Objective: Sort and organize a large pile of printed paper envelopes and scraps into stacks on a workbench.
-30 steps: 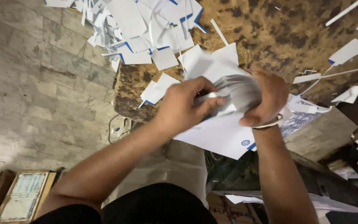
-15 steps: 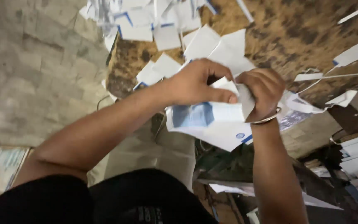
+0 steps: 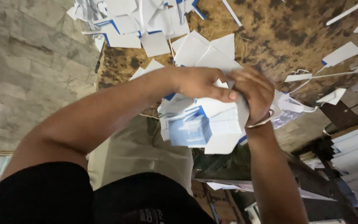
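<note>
Your left hand (image 3: 199, 85) and right hand (image 3: 253, 93), both clamped on the paper stack (image 3: 204, 124), meet above your lap, below the paper pile (image 3: 146, 20). Fingers hide the stack's top edge.

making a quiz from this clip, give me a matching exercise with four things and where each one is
Things:
1. white and blue paper bundle
2. metal bangle
3. heap of paper sheets
4. stone slab floor

Places:
A. on the right wrist
B. left side of the view
C. top of the view, on the brown mottled surface
D. gripped between the left hand and right hand

Pairs: 1-D, 2-A, 3-C, 4-B
</note>
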